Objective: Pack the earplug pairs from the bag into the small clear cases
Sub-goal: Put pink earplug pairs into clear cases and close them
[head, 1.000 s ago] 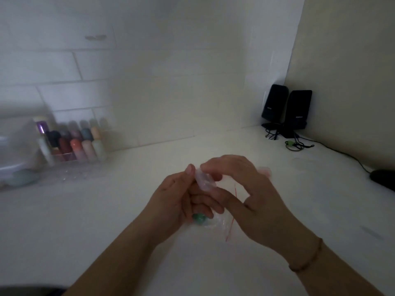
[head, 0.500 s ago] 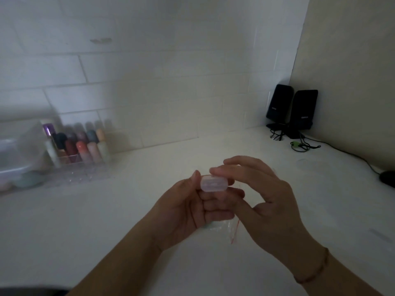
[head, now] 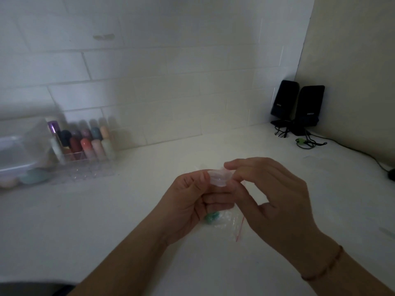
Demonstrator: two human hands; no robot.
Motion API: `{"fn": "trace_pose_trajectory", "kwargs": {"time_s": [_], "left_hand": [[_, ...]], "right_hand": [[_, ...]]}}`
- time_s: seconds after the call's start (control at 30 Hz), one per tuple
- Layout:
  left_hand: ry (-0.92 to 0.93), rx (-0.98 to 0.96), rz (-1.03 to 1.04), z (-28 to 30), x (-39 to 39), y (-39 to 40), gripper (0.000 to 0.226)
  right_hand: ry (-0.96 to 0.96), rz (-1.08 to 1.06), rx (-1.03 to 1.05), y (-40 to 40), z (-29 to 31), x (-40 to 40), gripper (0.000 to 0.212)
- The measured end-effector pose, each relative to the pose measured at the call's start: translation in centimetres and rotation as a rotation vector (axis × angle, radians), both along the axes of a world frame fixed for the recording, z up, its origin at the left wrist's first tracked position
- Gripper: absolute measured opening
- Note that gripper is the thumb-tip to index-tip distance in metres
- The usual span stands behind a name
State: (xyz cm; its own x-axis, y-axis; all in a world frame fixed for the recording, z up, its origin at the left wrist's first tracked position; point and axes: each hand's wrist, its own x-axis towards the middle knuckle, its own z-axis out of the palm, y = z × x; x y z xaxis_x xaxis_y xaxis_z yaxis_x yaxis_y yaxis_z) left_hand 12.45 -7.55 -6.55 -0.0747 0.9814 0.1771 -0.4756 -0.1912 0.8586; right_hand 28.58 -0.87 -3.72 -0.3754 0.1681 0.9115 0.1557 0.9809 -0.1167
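Currently both hands pinch the clear case (head: 219, 178) at frame centre: left hand (head: 188, 201) grips its left end, right hand (head: 271, 195) its right. Long axis runs left-right. Bag (head: 226, 221) with a green earplug (head: 211, 217) lies just below, on the counter (head: 106, 221).

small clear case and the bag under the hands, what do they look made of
Small clear case: seems rigid translucent plastic with a frosted look; it keeps its ridged oval shape in the grip of the left hand and right hand. Clear zip bag with red strip: probably thin glossy plastic film; it crinkles and a green earplug shows through.
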Motion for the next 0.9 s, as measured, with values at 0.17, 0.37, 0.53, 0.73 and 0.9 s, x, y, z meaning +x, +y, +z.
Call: {"fn": "trace_pose_trajectory", "kwargs": {"time_s": [0.17,0.37,0.53,0.73,0.9], "left_hand": [[0.043,0.058,0.018,0.2,0.2,0.1,0.045],[0.100,0.030,0.062,0.1,0.3,0.1,0.051],[0.123,0.051,0.030,0.2,0.2,0.0,0.063],[-0.104,-0.059,0.141,1.5,-1.0,0.2,0.050],[-0.373,-0.138,0.423,1.3,-3.4,1.0,0.045]], "right_hand": [[-0.068,-0.112,-0.020,-0.3,-0.2,-0.5,0.025],[-0.064,-0.208,-0.062,-0.8,-0.4,-1.0,0.029],[-0.040,-0.125,-0.147,-0.2,-0.6,-1.1,0.027],[-0.126,0.021,-0.241,0.4,-0.3,-1.0,0.023],[-0.303,-0.264,-0.508,2.8,0.7,1.9,0.014]]}}
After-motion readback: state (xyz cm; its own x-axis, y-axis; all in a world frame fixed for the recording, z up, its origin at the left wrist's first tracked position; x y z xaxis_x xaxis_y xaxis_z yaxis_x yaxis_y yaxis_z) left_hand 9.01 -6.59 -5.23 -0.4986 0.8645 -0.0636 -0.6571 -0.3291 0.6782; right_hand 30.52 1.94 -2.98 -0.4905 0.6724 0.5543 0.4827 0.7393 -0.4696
